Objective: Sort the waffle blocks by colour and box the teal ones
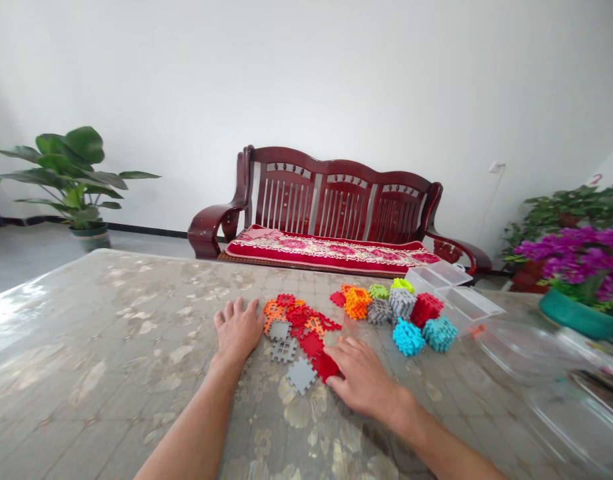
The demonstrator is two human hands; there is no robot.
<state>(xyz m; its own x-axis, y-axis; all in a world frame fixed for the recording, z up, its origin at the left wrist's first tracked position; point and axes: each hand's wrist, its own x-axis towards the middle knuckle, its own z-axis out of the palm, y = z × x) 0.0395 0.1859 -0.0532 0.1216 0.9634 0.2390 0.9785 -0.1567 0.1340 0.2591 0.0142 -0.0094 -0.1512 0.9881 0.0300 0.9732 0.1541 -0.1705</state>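
My left hand (239, 330) lies flat on the patterned table (111, 333), fingers spread, just left of a pile of flat red, orange and grey interlocking tiles (299, 327). My right hand (364, 380) rests palm down at the pile's right side, fingers stretched over a red tile (324, 365). A grey tile (301, 375) lies nearest me between the hands. Neither hand holds anything.
Assembled cubes in orange (357, 302), grey, red, green and cyan (408, 337) stand behind the pile. Clear plastic boxes (466, 300) and lids lie to the right. A potted purple flower (581, 293), a wooden bench (336, 213) and a leafy plant (71, 177) surround the table.
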